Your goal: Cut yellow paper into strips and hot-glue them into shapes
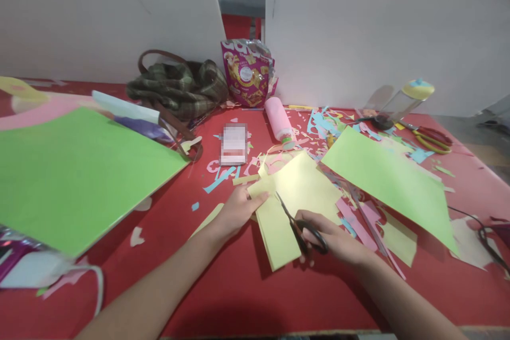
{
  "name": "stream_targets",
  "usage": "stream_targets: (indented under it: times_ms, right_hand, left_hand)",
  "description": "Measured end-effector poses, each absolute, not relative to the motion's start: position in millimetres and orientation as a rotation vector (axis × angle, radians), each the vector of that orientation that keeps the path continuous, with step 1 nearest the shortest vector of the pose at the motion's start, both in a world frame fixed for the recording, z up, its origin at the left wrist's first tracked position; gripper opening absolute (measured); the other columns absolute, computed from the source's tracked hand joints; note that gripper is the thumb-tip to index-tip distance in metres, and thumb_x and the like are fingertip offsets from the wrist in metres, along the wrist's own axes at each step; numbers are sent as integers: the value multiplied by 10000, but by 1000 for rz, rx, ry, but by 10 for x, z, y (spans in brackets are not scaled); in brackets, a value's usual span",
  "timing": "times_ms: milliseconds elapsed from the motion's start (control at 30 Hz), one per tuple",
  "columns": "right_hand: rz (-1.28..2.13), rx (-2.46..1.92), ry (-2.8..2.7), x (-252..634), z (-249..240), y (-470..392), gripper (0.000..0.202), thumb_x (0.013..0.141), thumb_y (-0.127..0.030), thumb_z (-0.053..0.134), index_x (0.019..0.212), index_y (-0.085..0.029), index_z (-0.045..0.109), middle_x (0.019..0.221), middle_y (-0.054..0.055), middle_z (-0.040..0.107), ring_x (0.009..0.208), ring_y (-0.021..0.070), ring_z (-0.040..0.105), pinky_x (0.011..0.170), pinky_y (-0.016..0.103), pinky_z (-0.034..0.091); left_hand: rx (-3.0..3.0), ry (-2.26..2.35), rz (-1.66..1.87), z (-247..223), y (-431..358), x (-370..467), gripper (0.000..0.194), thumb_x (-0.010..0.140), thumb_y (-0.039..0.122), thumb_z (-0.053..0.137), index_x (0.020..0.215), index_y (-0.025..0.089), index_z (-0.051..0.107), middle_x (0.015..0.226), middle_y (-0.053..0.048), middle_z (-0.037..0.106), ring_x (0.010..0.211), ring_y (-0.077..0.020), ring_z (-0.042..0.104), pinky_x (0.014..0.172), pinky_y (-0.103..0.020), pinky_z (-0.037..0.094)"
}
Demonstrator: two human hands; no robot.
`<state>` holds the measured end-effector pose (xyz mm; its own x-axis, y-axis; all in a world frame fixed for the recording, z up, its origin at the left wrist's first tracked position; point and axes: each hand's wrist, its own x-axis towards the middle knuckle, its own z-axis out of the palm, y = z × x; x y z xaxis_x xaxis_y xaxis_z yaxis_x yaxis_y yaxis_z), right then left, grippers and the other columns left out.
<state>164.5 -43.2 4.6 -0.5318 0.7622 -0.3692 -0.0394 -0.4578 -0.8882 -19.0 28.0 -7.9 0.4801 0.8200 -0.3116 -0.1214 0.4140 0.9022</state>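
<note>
My left hand (238, 211) pinches the upper left edge of a folded sheet of yellow paper (279, 244), thumb on top. My right hand (324, 236) is closed round the black handles of a pair of scissors (287, 212). The scissor blades point up and to the left and lie over the folded paper, near my left thumb. Just beyond, a wider yellow sheet (306, 183) lies on the table. How far the blades are apart is hard to make out.
Green sheets (91, 170) lie at left, another green sheet (390, 186) at right. Paper scraps (326, 123) litter the red table (167, 276). Behind stand a pink bottle (278, 117), a purple snack bag (249, 74), a plaid bag (183, 85), a clear jar (408, 98) and red-and-yellow scissors (434, 138).
</note>
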Motion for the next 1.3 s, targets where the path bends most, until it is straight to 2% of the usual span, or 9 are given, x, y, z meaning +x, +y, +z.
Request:
stream_targets:
  times_ms: [200, 400, 700, 867, 1033, 1300]
  right_hand:
    - [1956, -1074, -1210, 1609, 27, -441, 263, 733, -414, 500, 703, -169, 409, 615, -41, 425, 500, 81, 489, 463, 207, 402]
    - [1980, -1058, -1164, 1622, 45, -440, 277, 726, -444, 496, 762, -177, 432, 695, -8, 460, 555, 87, 471, 495, 209, 385]
    - [1943, -1035, -1152, 1570, -7, -466, 236, 768, -404, 463, 766, -171, 422, 632, -32, 408, 518, 69, 424, 491, 194, 341]
    - [1911, -1060, -1190, 1560, 8, -457, 202, 789, -368, 447, 777, -169, 417, 605, -54, 355, 477, 44, 344, 459, 171, 289]
    - [1884, -1095, -1216, 1534, 63, -438, 209, 771, -372, 472, 783, -171, 418, 633, -51, 353, 492, 43, 308, 444, 160, 267]
    - [1904, -1106, -1152, 1517, 13, -455, 209, 770, -368, 472, 750, -171, 408, 552, -80, 318, 431, 33, 259, 415, 156, 251]
  left_hand:
    - [942, 858, 634, -52, 244, -171, 369, 690, 286, 566, 1002, 95, 521, 797, -83, 658, 704, -210, 614, 676, -346, 467]
    - [929, 835, 652, -14, 224, -178, 369, 686, 273, 569, 1007, 98, 521, 792, -84, 660, 696, -210, 615, 653, -336, 472]
    - [899, 810, 582, -8, 177, -177, 215, 711, 259, 541, 848, 102, 593, 720, -64, 663, 632, -176, 608, 603, -281, 466]
    - [850, 783, 577, -40, 176, -174, 210, 720, 249, 535, 867, 105, 577, 742, -71, 658, 661, -181, 605, 635, -299, 459]
    - [798, 770, 576, -39, 176, -180, 240, 718, 231, 538, 914, 96, 568, 757, -83, 655, 672, -185, 604, 655, -314, 454]
    - [721, 758, 592, -47, 179, -163, 267, 714, 201, 536, 957, 91, 546, 777, -93, 655, 695, -203, 611, 668, -329, 450]
